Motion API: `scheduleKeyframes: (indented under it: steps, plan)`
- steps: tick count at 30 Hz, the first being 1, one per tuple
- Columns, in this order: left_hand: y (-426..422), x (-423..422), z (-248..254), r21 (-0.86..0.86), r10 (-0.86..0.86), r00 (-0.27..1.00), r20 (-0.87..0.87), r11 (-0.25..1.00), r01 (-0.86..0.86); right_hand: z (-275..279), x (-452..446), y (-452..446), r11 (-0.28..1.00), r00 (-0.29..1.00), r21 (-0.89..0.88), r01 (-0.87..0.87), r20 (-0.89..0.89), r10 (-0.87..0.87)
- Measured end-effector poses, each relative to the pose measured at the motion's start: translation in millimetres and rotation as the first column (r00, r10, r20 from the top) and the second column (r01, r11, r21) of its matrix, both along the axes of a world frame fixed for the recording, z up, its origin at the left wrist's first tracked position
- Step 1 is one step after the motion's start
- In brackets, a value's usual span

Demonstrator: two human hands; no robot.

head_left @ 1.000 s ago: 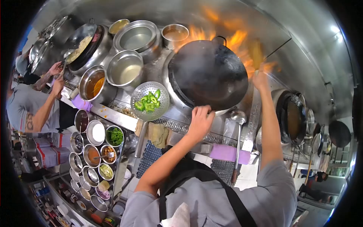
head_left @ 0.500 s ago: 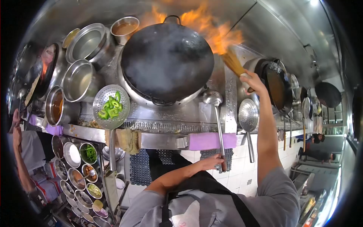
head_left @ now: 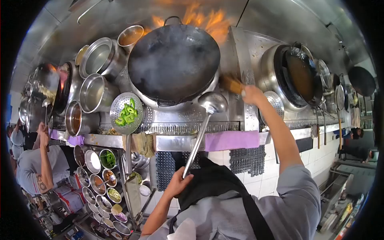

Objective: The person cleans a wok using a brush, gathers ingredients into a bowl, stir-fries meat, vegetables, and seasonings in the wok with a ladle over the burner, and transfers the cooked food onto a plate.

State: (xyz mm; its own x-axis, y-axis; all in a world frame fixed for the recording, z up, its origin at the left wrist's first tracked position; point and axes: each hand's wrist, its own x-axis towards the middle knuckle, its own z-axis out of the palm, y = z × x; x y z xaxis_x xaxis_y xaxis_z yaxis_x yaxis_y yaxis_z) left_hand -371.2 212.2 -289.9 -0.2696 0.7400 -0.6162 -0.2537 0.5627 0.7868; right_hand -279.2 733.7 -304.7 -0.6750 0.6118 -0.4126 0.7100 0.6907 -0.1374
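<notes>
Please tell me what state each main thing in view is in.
Large wok: smoking, no food visible inside
Flames: burning behind the large wok
Ladle: held by its handle in the left hand
Brush: gripped in the right hand, slightly blurred
Strainer: holding green pepper slices
Purple cloth: draped along the counter edge
Right-hand wok: holding brown liquid

Steam point(head_left: 158, 74) blurs the bottom of the large wok point(head_left: 186, 44). Motion smears the wok brush point(head_left: 232, 85). The left hand point(head_left: 179, 183) hides the handle end of the ladle point(head_left: 213, 101). Near the front edge of the stove point(head_left: 176, 143), the right forearm point(head_left: 276, 126) partly covers a perforated skimmer point(head_left: 273, 105).
</notes>
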Motion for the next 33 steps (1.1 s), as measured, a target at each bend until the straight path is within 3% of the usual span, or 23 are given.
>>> scheduleKeyframes:
  steps: [3,4,5,6,7,8,10,13,16,18,19,20,21,22,23,25,26,27,29,30,33]
  plan:
    - [5,-7,2,0.093,-0.023,0.984,-0.178,0.995,0.040,56,63,-54,0.990,0.986,-0.102,-0.099,0.125,0.111]
    - [18,-10,13,0.045,-0.008,1.000,-0.018,0.999,0.009,59,90,-54,0.973,0.975,-0.153,-0.171,0.118,0.190]
    - [28,-7,1,0.099,-0.015,0.991,-0.132,0.995,0.028,66,103,-61,0.978,0.985,-0.156,-0.139,0.077,0.152]
    - [44,-8,1,0.072,-0.050,0.987,-0.154,0.996,0.061,76,115,-71,0.982,0.993,-0.158,-0.106,0.033,0.113]
    - [55,-5,-16,0.167,-0.047,0.980,-0.193,0.983,0.080,88,124,-83,0.984,0.997,-0.160,-0.074,-0.012,0.073]
    - [66,1,-41,0.265,-0.037,0.972,-0.233,0.959,0.100,101,131,-96,0.989,0.997,-0.147,0.025,-0.071,-0.036]
    - [97,24,-64,0.271,0.007,0.982,-0.190,0.961,0.046,129,145,-122,0.965,0.951,-0.138,0.223,-0.188,-0.247]
    - [149,69,-92,0.254,0.068,0.985,-0.156,0.967,-0.027,161,129,-151,0.711,0.726,-0.407,0.574,-0.148,-0.671]
    - [190,108,-105,0.157,0.059,0.987,-0.152,0.987,-0.035,122,117,-176,0.744,0.697,-0.539,0.394,-0.353,-0.625]
    - [202,128,-114,0.132,0.015,0.992,0.126,0.991,-0.032,106,88,-197,0.683,0.699,-0.630,0.369,-0.297,-0.651]
    - [204,134,-121,0.120,-0.006,0.964,0.265,0.992,-0.026,88,78,-200,0.644,0.754,-0.657,0.393,-0.171,-0.634]
    - [198,138,-128,0.220,-0.072,0.959,0.275,0.975,0.010,34,81,-202,0.804,0.788,-0.531,0.266,-0.360,-0.499]
    - [191,136,-132,0.287,-0.220,0.972,0.083,0.939,0.188,-18,83,-204,0.926,0.792,-0.341,0.161,-0.515,-0.327]
    - [179,129,-136,0.316,-0.347,0.931,-0.117,0.875,0.366,-19,65,-218,0.812,0.815,-0.505,0.293,-0.312,-0.489]
    - [167,121,-141,0.305,-0.445,0.838,-0.316,0.788,0.534,-26,57,-224,0.849,0.838,-0.439,0.294,-0.308,-0.450]
    - [136,101,-149,0.264,-0.534,0.796,-0.285,0.755,0.600,-59,49,-234,0.908,0.881,-0.305,0.286,-0.289,-0.374]
    - [122,94,-165,0.139,-0.583,0.745,-0.325,0.749,0.647,-81,55,-242,0.952,0.896,-0.147,0.267,-0.327,-0.302]
    - [111,90,-180,0.011,-0.634,0.688,-0.353,0.733,0.680,-80,58,-236,0.946,0.883,-0.197,0.256,-0.351,-0.312]
    - [98,82,-185,-0.194,-0.553,0.572,-0.606,0.800,0.568,-69,65,-205,0.930,0.858,-0.290,0.224,-0.393,-0.329]
    - [95,79,-187,-0.276,-0.513,0.481,-0.711,0.833,0.480,-68,62,-186,0.965,0.872,-0.139,0.221,-0.414,-0.260]
    - [85,83,-238,-0.283,-0.567,0.413,-0.713,0.772,0.570,-88,46,-139,0.985,0.986,-0.164,0.054,-0.145,-0.078]
